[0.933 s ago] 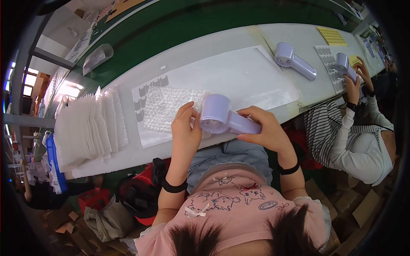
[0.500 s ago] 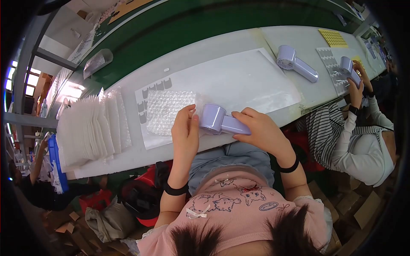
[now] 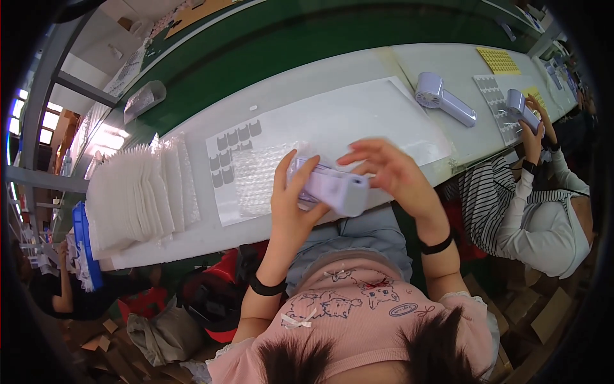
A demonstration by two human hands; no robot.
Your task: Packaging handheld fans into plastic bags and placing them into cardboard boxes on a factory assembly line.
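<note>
A lavender handheld fan point(image 3: 348, 191), blurred by motion, is gripped near its head by my left hand point(image 3: 294, 201). Its handle end points to the right and toward me. My right hand point(image 3: 398, 178) is off the fan, just to its right, with fingers spread and nothing in them. Beneath and left of the fan lies a bubble-wrap bag point(image 3: 259, 173); whether they touch is unclear. The bag rests on a white sheet point(image 3: 358, 115), partly covering its rows of grey stickers point(image 3: 240, 133).
On the left stands a row of bubble-wrap bags point(image 3: 137, 198) beside a blue bin point(image 3: 87, 246). A second lavender fan point(image 3: 444, 99) lies at the back right. Further right, a co-worker's hands point(image 3: 534, 128) hold another fan near a sticker sheet point(image 3: 495, 102) and a yellow sheet point(image 3: 497, 61).
The fan has turned so its handle end faces right and toward me. My left hand has taken hold of it, and my right hand has let go of the handle. More grey stickers show.
</note>
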